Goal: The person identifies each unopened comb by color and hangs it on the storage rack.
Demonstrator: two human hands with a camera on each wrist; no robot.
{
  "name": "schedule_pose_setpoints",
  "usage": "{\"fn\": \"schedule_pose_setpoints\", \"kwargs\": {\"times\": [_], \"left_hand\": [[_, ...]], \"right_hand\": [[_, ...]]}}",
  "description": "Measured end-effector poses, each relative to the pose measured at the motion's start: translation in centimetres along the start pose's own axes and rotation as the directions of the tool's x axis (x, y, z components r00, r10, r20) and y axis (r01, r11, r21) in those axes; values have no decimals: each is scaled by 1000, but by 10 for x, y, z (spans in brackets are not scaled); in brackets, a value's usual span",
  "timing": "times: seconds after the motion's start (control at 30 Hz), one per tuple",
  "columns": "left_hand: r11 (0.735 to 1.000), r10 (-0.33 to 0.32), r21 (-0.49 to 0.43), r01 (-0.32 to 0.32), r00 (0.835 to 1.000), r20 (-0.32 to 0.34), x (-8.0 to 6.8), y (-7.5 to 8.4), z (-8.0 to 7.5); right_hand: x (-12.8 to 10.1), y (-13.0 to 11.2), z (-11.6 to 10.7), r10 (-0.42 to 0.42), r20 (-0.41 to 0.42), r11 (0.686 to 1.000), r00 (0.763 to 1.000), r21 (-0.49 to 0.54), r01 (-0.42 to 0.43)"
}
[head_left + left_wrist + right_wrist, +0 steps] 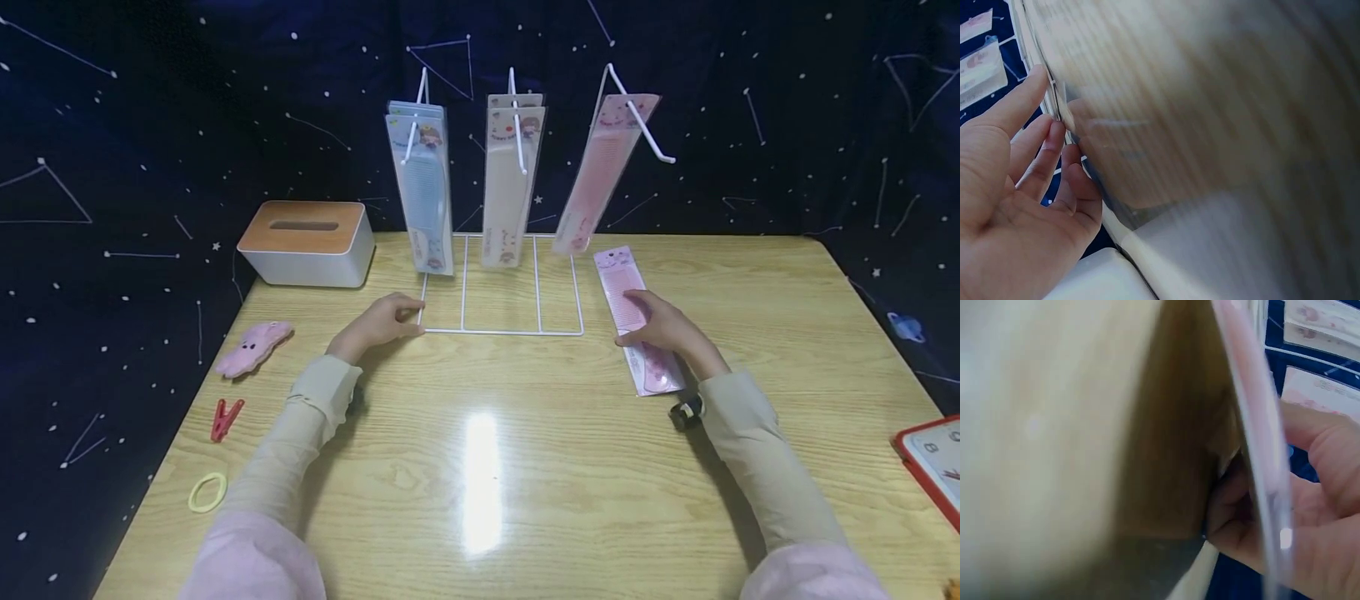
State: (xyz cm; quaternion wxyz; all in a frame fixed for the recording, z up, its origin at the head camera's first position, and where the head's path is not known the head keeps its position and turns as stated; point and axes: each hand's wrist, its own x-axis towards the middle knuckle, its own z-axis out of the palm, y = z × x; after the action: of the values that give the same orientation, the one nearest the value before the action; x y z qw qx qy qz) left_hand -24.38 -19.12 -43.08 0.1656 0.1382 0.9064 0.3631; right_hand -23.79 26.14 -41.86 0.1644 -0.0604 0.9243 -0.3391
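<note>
Near the table's right middle, my right hand (663,323) grips a pink comb (623,287) in a clear package by its edges, thumb and fingers on opposite sides. The right wrist view shows the package (1257,406) edge-on, tilted off the tabletop. My left hand (381,322) holds the front left corner of a white wire display rack (502,332) with thumb and fingertips. From the rack's hooks hang packaged combs: blue combs (424,196) at left, cream combs (512,192) in the middle and a pink comb (603,171) at right.
A white tissue box (300,265) with a wooden lid stands back left. Along the left edge lie a pink plush toy (253,348), a red clip (225,419) and a yellow hair tie (197,493). A red-framed board (933,458) sits at the right edge.
</note>
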Motion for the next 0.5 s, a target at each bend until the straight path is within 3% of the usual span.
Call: {"fn": "schedule_pose_setpoints", "kwargs": {"times": [0.2, 0.33, 0.4, 0.5], "left_hand": [[1000, -3, 0, 3, 1000, 7, 0, -1, 1], [1000, -8, 2, 8, 1000, 9, 1, -1, 1], [1000, -12, 8, 11, 1000, 7, 1, -2, 1], [1000, -15, 17, 15, 1000, 5, 2, -3, 1]], "right_hand": [[-16, 5, 8, -49, -49, 984, 998, 169, 57], [-38, -7, 14, -45, -180, 956, 983, 279, 95], [-51, -17, 17, -53, -277, 938, 959, 315, 143], [-69, -35, 21, -84, -428, 899, 900, 357, 254]]}}
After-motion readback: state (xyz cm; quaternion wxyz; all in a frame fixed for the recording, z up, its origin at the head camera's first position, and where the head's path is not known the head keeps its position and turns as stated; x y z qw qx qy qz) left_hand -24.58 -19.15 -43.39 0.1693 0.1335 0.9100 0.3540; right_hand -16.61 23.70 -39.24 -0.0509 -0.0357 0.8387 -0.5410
